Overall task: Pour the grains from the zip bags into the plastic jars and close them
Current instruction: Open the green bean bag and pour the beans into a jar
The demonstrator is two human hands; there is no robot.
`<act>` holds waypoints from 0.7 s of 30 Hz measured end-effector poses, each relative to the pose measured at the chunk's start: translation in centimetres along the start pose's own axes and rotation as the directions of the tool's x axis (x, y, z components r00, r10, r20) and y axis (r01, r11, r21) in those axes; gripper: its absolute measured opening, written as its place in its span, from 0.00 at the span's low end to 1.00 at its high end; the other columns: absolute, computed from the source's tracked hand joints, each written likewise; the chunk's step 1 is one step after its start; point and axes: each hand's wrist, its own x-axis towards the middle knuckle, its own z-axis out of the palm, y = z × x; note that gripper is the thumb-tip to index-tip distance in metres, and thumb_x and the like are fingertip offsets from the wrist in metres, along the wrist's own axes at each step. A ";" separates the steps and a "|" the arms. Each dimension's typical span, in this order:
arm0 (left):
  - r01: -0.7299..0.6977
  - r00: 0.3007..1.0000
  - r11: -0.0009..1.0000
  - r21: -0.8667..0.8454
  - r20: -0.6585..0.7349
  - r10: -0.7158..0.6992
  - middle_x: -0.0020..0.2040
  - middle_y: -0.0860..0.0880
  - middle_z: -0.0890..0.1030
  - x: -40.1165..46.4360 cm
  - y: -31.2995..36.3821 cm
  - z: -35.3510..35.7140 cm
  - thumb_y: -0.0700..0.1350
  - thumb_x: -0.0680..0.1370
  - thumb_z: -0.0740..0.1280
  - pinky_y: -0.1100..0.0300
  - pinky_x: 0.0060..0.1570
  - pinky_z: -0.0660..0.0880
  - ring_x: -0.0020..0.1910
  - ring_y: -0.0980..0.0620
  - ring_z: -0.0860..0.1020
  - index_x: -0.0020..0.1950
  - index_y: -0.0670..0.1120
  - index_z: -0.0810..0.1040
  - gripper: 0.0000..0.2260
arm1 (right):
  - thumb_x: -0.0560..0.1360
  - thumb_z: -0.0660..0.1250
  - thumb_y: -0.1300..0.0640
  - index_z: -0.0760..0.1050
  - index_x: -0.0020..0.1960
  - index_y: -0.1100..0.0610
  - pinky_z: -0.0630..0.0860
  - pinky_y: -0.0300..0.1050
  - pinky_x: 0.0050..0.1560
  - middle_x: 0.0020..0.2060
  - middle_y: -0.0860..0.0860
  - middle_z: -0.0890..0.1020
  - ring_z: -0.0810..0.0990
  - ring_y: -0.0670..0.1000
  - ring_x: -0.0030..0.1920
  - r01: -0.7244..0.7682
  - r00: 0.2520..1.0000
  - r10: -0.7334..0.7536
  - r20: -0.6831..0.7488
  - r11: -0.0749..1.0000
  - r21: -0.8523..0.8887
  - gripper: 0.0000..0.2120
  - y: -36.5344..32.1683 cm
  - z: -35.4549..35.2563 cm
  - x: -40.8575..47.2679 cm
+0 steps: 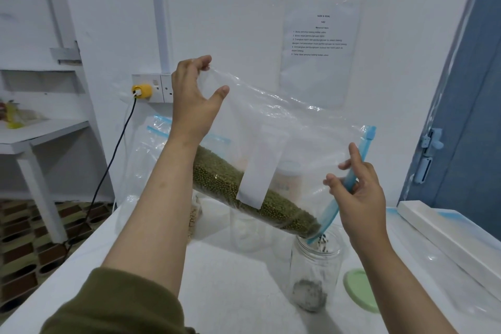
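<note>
Two hands hold a crinkly clear zip bag (284,127) at mid-frame: left hand (193,97) pinches its bottom corner, right hand (357,187) grips the blue zip edge. Round green grains (244,190) fall into a clear plastic jar (314,268) at lower right, beside a smooth green lid (359,289), on the white table (230,279) by a white wall (244,8).

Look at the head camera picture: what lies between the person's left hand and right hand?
In the head view, the tilted zip bag spans between the left hand and right hand, with green grains along its lower edge and a white label.
</note>
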 end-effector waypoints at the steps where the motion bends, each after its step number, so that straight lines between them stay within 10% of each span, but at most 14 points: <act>1: 0.002 1.000 1.000 -0.001 -0.001 -0.002 0.57 0.58 0.69 0.0 0.0 0.0 0.43 0.74 0.73 0.66 0.66 0.65 0.64 0.52 0.69 0.68 0.45 0.72 0.23 | 0.78 0.68 0.62 0.63 0.72 0.37 0.78 0.51 0.59 0.49 0.44 0.73 0.79 0.61 0.50 0.000 1.000 0.000 0.001 1.000 -0.003 0.31 0.0 0.0 0.0; 21: -0.012 1.000 1.000 0.003 -0.029 0.012 0.56 0.58 0.69 0.0 -0.6 -0.3 0.42 0.74 0.73 0.68 0.64 0.65 0.61 0.53 0.69 0.67 0.44 0.72 0.23 | 0.78 0.68 0.64 0.64 0.74 0.40 0.77 0.38 0.56 0.49 0.43 0.73 0.79 0.58 0.49 0.005 1.000 -0.005 -0.014 1.000 0.020 0.31 0.0 0.4 0.1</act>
